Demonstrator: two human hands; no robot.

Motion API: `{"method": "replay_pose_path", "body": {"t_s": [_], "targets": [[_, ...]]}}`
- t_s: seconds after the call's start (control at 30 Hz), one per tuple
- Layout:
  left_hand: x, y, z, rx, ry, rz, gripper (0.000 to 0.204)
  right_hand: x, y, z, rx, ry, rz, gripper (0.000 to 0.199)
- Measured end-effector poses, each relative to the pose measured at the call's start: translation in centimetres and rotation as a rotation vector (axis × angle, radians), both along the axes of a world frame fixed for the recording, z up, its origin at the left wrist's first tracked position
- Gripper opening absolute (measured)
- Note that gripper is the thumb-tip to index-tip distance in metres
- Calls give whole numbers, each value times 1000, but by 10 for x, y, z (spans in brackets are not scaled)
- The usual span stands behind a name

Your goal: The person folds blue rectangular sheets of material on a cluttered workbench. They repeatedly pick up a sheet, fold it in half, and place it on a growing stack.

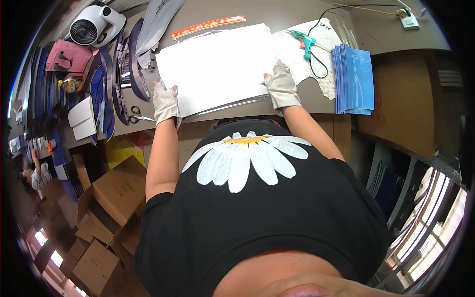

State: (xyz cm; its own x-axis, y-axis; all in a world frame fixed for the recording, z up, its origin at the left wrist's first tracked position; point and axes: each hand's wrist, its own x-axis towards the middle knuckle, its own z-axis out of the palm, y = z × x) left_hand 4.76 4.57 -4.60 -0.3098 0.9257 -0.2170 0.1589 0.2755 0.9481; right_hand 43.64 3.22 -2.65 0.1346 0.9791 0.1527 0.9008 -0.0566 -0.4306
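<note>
A stack of white sheets (217, 69) lies on the workbench in front of me, its far right edge showing more than one layer. My left hand (166, 103), in a pale fingerless work glove, grips the sheets at their near left side. Gloved the same way, my right hand (282, 88) holds their right side near the close corner. Both hands have the thumb at the edge, and the other fingers are partly hidden. Past the far edge lies a clear plastic bag with a red and yellow header strip (209, 26). Clear plastic (225, 106) also shows along the near edge.
A teal glue gun (307, 43) with a black cord rests on a stained white board (324, 86). Blue folded sheets (354, 79) stack at the right. Scissors (137, 115), dark curved pieces (136, 64) and a white fan (91, 27) sit left. Cardboard boxes (118, 188) stand below.
</note>
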Motion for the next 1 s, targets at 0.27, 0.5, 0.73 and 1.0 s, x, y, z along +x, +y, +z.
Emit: {"method": "replay_pose_path", "body": {"t_s": [0.27, 0.5, 0.73, 1.0], "targets": [[-83, 25, -81, -21, -154, 195, 40, 18, 65, 0, -623, 110, -38, 61], [-73, 21, -34, -219, 614, -372, 62, 61, 52, -13, -627, 1360, -222, 49], [-71, 1, -13, -70, 542, -243, 52, 41, 56, 17, -628, 1352, -319, 38], [-30, -1, 24, -105, 708, -281, 53, 35, 82, -20, -527, 159, 82, 44]]}}
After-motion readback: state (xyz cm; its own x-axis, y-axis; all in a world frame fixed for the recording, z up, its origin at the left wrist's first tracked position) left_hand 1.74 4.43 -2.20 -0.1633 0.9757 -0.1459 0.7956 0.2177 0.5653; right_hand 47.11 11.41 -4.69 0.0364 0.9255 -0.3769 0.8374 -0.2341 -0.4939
